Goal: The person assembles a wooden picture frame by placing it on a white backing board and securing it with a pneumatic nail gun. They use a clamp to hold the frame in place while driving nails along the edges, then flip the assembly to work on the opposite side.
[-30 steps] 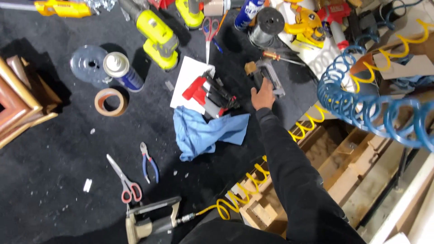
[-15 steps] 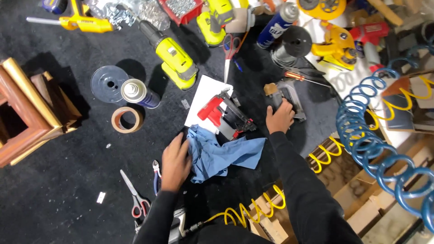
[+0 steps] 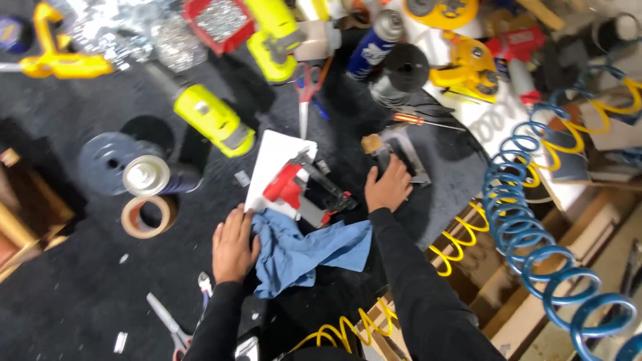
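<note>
At the far left a roll of tape [image 3: 148, 216] lies flat on the dark mat [image 3: 60, 294], with a spray can [image 3: 159, 178] on its side at its 12 o'clock. The left hand [image 3: 234, 245] rests palm down, fingers together and flat, on the left edge of a crumpled blue cloth [image 3: 304, 251]; it closes on nothing. The cloth spreads from that hand toward 3 o'clock. At the hand's 1 o'clock, just beyond the cloth, a red and black power tool [image 3: 304, 190] lies on a white sheet of paper [image 3: 275, 160]. A yellow tool body [image 3: 214, 120] sits at the paper's 10 o'clock. The right hand [image 3: 386, 187] is at the red tool's 3 o'clock, fingers curled over a dark grey tool [image 3: 401, 152] lying on the mat; whether it truly grips it I cannot tell. Further right runs a blue coiled hose [image 3: 528, 227].
</note>
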